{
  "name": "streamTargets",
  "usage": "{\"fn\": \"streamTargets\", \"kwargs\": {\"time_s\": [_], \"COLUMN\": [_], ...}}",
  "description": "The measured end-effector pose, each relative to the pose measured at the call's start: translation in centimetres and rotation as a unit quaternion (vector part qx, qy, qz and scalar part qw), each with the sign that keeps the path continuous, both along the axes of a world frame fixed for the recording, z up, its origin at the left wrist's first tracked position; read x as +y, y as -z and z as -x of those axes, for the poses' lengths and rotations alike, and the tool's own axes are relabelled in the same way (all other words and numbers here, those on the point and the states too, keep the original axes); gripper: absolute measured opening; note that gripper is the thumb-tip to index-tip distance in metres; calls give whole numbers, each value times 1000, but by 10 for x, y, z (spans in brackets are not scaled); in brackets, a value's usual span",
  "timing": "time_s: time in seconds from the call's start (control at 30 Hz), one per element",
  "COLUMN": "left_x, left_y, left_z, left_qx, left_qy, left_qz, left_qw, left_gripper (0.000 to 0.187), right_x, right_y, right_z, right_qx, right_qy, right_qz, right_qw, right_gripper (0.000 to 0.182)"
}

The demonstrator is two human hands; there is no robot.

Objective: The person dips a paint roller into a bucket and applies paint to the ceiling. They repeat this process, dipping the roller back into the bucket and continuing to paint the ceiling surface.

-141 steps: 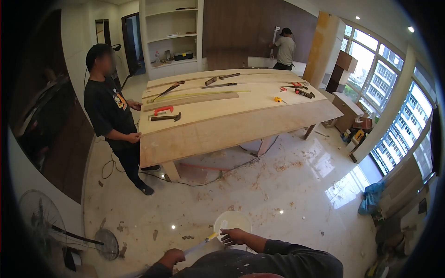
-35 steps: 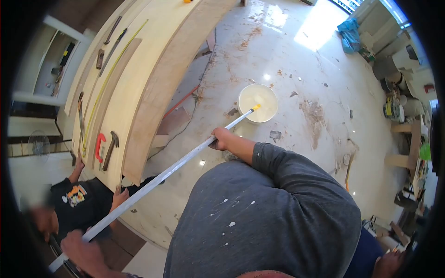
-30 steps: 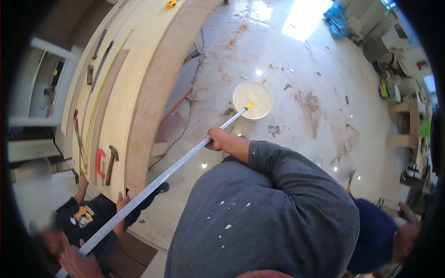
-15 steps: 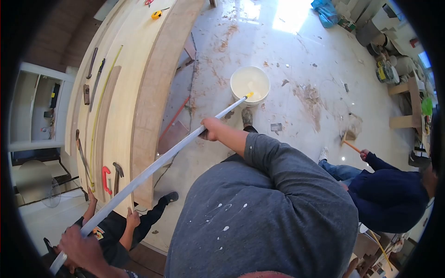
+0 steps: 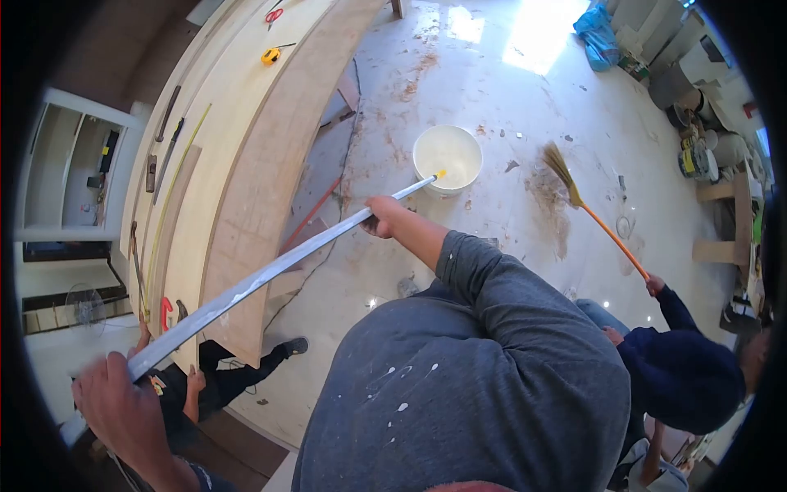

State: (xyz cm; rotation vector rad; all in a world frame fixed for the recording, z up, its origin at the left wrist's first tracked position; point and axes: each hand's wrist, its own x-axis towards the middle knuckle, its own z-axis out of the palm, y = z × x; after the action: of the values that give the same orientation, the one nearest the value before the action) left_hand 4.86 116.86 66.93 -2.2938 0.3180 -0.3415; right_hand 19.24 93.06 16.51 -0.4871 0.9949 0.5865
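A long whitish pole (image 5: 270, 275) runs diagonally from the lower left to the white bucket (image 5: 448, 160). Its yellow tip (image 5: 440, 174) is over the bucket opening, which holds something pale. My left hand (image 5: 123, 406) is closed around the pole's lower part, knuckles up. Nearer the bucket, my right hand (image 5: 381, 217) grips the upper part, its fingers partly hidden under the pole.
At left, long boards (image 5: 254, 189) carry a yellow tape measure (image 5: 270, 56), red-handled scissors (image 5: 274, 15) and other tools. A co-worker's hand (image 5: 195, 380) touches the board end. Another person (image 5: 672, 369) at right holds a broom (image 5: 607, 234). Debris marks the floor.
The pole now lies at a flatter angle, and my left hand looks larger and slightly higher. At right, the co-worker's broom has swung up and toward the bucket.
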Motion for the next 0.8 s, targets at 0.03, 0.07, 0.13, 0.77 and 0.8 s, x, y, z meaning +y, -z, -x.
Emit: {"fn": "streamTargets", "kwargs": {"time_s": [0.03, 0.07, 0.13, 0.77, 0.8], "left_x": [-15, -27, -34, -58, -57], "left_y": [3, 6, 13, 10, 6], "left_z": [-3, -6, -7, 59, 59], "left_qx": [0, 0, -3, -36, -38], "left_qy": [10, 20, -3, -134, -133], "left_qz": [4, 7, -4, -9, -9], "left_qw": [1000, 1000, 1000, 990, 990], "left_gripper": [20, 20, 20, 25, 25], "right_x": [-6, -13, -26, -49, -48], "right_y": [7, 9, 12, -12, -17], "right_z": [-1, -3, -10, 25, 27], "right_qx": [5, 8, 11, 6, 0], "right_qy": [-2, -2, -1, -129, -131], "right_qz": [-8, -2, 12, -8, -5], "right_qw": [1000, 1000, 1000, 992, 991], "right_gripper": [11, 11, 10, 15, 16]}}
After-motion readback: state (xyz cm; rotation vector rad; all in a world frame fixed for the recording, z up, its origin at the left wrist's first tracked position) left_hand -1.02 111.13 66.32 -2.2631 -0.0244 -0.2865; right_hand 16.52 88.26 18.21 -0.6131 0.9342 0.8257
